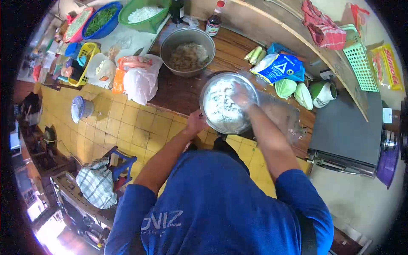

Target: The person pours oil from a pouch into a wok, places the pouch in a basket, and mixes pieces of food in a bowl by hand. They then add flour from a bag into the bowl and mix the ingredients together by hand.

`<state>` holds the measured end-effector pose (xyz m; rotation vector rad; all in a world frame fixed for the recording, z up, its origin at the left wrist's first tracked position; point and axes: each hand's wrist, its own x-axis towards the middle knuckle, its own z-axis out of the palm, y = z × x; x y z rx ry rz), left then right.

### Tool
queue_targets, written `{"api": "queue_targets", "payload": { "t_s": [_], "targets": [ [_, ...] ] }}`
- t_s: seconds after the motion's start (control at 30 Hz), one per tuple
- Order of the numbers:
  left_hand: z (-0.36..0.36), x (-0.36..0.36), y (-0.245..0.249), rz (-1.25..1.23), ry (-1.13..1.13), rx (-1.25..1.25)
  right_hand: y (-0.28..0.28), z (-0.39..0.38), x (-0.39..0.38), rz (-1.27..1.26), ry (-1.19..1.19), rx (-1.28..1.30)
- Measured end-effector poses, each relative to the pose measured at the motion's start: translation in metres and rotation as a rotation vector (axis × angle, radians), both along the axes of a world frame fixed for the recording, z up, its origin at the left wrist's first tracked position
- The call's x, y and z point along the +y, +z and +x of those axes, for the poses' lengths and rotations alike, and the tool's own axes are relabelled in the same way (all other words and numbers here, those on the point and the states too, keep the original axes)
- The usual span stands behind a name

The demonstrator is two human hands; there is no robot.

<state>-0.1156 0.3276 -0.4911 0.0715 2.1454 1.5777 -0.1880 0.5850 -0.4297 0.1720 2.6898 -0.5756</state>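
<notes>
A round metal bowl [205,90] with white flour-like powder [219,106] in it stands at the counter's front edge. My left hand [196,123] grips the bowl's rim at its lower left. Inside the bowl, on the right side of the powder, is my right hand [243,97], whitened and smeared by motion, so its fingers cannot be made out. Behind and to the left sits a deep metal pot [187,34] holding pale brown pieces in some liquid. A blue and white flour packet [278,68] lies to the right, beside green vegetables [285,88].
White and orange plastic bags [142,83] lie left of the pot. A sauce bottle [213,24] stands behind it. Green, blue and pink basins line the back left. A grey surface [352,127] adjoins the counter at right. A pail [83,107] and stool [123,163] stand on the floor.
</notes>
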Motion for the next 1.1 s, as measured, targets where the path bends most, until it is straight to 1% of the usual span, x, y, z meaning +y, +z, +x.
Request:
{"api": "queue_targets", "payload": {
  "t_s": [0.03, 0.07, 0.1, 0.13, 0.17, 0.2, 0.23, 0.27, 0.3, 0.33, 0.37, 0.4, 0.43, 0.47, 0.53, 0.57, 0.6, 0.63, 0.67, 0.7, 0.73, 0.77, 0.8, 0.83, 0.87, 0.93, 0.97, 1.0, 1.03, 1.07, 1.1],
  "targets": [
    [0.000, -0.001, -0.003, 0.022, -0.022, -0.054, -0.011, -0.009, -0.018, -0.035, -0.036, -0.070],
    [0.000, -0.001, 0.009, 0.016, -0.032, -0.047, -0.033, -0.012, -0.030, -0.026, 0.076, -0.114],
    [0.003, -0.001, 0.032, -0.028, 0.006, -0.028, 0.025, 0.005, -0.055, 0.011, 0.221, -0.165],
    [-0.002, 0.010, 0.048, -0.076, 0.029, 0.003, 0.004, 0.030, -0.049, 0.115, 0.559, 0.062],
    [-0.001, 0.011, 0.039, -0.081, 0.016, 0.011, 0.031, 0.041, -0.050, 0.300, 0.731, 0.023],
    [0.000, 0.011, 0.023, 0.040, 0.088, -0.145, 0.016, 0.051, -0.032, 0.296, 0.716, 0.030],
    [0.000, 0.012, 0.015, 0.159, 0.160, -0.300, -0.019, 0.061, -0.003, 0.214, 0.733, 0.161],
    [0.000, 0.016, 0.024, 0.148, 0.146, -0.289, -0.046, 0.068, 0.016, 0.133, 0.747, 0.294],
    [0.000, 0.020, 0.039, 0.157, 0.198, -0.225, -0.056, 0.074, 0.021, -0.214, 0.461, 0.285],
    [-0.001, 0.023, 0.050, 0.166, 0.248, -0.159, -0.042, 0.076, 0.024, -0.221, 0.444, 0.302],
    [-0.007, 0.015, 0.020, 0.043, 0.171, 0.267, -0.009, 0.074, 0.024, -0.149, 0.474, 0.274],
    [-0.005, 0.034, 0.066, -0.042, 0.290, 0.314, 0.013, 0.074, 0.024, -0.079, 0.501, 0.243],
    [-0.013, 0.044, 0.074, -0.078, 0.314, 0.415, 0.018, 0.078, 0.026, -0.027, 0.426, 0.579],
    [-0.023, 0.056, 0.081, -0.111, 0.337, 0.519, 0.017, 0.076, 0.033, -0.037, 0.404, 0.595],
    [-0.046, 0.111, 0.154, -0.460, 0.107, 0.956, 0.015, 0.071, 0.048, -0.200, 0.557, 0.269],
    [-0.062, 0.141, 0.168, -0.454, 0.053, 1.065, 0.024, 0.060, 0.053, -0.143, 0.715, -0.183],
    [-0.074, 0.174, 0.194, -0.363, -0.040, 1.020, 0.023, 0.068, 0.060, -0.155, 0.696, -0.162],
    [-0.087, 0.208, 0.204, -0.260, -0.099, 0.860, 0.023, 0.085, 0.065, -0.199, 0.573, 0.301],
    [-0.099, 0.242, 0.213, -0.255, -0.173, 0.615, 0.022, 0.092, 0.071, -0.226, 0.432, 0.754],
    [-0.108, 0.276, 0.228, -0.210, -0.254, 0.631, 0.010, 0.082, 0.069, -0.307, 0.651, 0.420],
    [-0.120, 0.305, 0.233, -0.240, -0.316, 0.534, -0.023, 0.086, 0.067, -0.319, 0.642, 0.421],
    [-0.134, 0.332, 0.230, -0.174, -0.366, 0.349, -0.064, 0.089, 0.061, -0.425, 0.572, 0.383],
    [-0.165, 0.351, 0.196, -0.238, -0.446, 0.706, -0.085, 0.090, 0.060, -0.528, 0.505, 0.348],
    [-0.186, 0.367, 0.180, -0.341, -0.432, 0.729, 0.008, 0.098, 0.092, -0.420, 0.524, 0.358],
    [-0.193, 0.375, 0.205, -0.462, -0.519, 0.335, 0.022, 0.097, 0.106, -0.440, 0.529, 0.358],
    [-0.207, 0.380, 0.208, -0.734, -0.518, 0.488, 0.026, 0.107, 0.120, -0.802, 0.318, 0.763],
    [-0.204, 0.374, 0.204, -0.750, -0.518, 0.482, 0.027, 0.115, 0.127, -0.925, 0.170, 0.651],
    [-0.199, 0.366, 0.204, -0.663, -0.578, 0.609, 0.025, 0.123, 0.137, -1.036, 0.023, 0.536],
    [-0.194, 0.357, 0.206, -0.568, -0.635, 0.740, 0.021, 0.127, 0.148, -1.230, -0.105, 0.441],
    [-0.187, 0.349, 0.207, -0.469, -0.691, 0.865, 0.017, 0.134, 0.166, -1.265, -0.132, 0.471],
    [-0.176, 0.341, 0.209, -0.385, -0.703, 0.901, 0.013, 0.141, 0.175, -1.489, -0.400, 0.257]
  ]
}}
